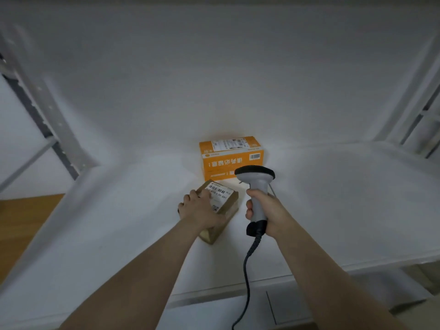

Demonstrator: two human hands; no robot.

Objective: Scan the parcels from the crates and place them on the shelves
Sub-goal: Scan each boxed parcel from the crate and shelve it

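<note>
There are two parcels on the white shelf (119, 210). The shelf is flat and smooth. One is a small brown parcel (226, 201) made of cardboard, shaped like a flat box, with a white label (217, 190) on top that has black bars on it. The other is an orange box (232, 160) with white writing. It sits at the back by the white wall, just behind the brown one.

The left hand (202, 208) lies on the brown parcel, with its fingers curled over the far edge. The right hand (264, 210) is wrapped tight around the handle of one grey scanner (258, 186) with a black top. The scanner is held up just beside the parcels. A black cable (247, 270) hangs down from it.

Grey metal posts (54, 120) with little holes stand at both sides. A bit of brown wood floor (23, 215) shows on the left.
</note>
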